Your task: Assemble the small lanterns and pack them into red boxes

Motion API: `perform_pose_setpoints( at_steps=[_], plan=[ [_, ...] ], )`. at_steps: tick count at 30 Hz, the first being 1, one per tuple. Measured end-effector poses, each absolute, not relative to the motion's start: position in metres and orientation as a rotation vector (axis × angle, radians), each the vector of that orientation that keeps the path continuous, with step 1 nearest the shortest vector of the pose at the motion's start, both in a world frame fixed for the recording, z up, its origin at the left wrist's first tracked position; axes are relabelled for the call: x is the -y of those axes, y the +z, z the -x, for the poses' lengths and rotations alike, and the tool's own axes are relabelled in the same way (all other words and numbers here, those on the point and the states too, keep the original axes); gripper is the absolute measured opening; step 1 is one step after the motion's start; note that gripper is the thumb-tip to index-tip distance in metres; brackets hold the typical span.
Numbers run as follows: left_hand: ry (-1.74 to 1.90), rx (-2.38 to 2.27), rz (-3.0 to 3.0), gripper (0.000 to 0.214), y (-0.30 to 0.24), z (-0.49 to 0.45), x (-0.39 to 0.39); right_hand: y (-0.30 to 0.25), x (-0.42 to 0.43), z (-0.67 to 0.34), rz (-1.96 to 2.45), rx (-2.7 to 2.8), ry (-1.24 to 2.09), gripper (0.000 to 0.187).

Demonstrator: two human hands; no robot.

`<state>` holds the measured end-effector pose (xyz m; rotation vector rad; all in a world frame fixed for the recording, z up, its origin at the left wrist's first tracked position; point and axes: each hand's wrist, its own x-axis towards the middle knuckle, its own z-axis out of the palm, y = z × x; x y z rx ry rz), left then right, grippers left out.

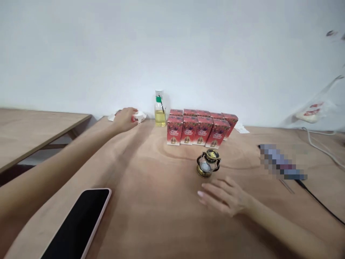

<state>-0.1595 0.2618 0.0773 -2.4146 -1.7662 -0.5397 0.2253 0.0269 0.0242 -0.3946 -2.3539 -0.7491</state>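
My left hand (pixel 126 120) reaches to the far side of the table, its fingers curled over a crumpled red-and-white packet (pixel 140 116) that they partly cover. Near the front, my right hand (pixel 226 196) is open above the wood with its fingers spread and nothing in them. Just beyond those fingertips stands a small black-and-gold lantern (pixel 208 163) with a clear glass middle, apart from the hand. Behind the lantern, several red printed boxes (pixel 174 131) stand upright in two rows.
A bottle of yellow liquid (pixel 160 117) stands left of the boxes. A dark-screened phone (pixel 78 223) lies at front left. At right are a blurred-out device (pixel 281 162), its black cable (pixel 320 203), a white cord (pixel 320 145) and a hanging plastic bag (pixel 312 111).
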Motion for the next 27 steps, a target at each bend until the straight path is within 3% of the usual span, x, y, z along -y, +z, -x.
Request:
perform_pose_setpoints(
  at_steps=[6, 15, 20, 27],
  plan=[
    [0.015, 1.700, 2.274, 0.064, 0.074, 0.161, -0.316, 0.002, -0.022, -0.195, 0.336, 2.287, -0.534, 0.022],
    [-0.018, 1.713, 2.228, 0.033, 0.055, 0.155, -0.310, -0.005, -0.025, -0.196, 0.377, 2.204, -0.426, 0.029],
    [-0.196, 1.515, 2.346, 0.035, 0.072, 0.154, -0.247, -0.007, -0.025, -0.195, 0.364, 2.160, -0.386, 0.029],
    [-0.554, 1.107, 2.663, 0.041, 0.059, 0.122, -0.079, -0.005, -0.020, -0.186, 0.601, 2.015, -0.137, 0.050]
  ],
)
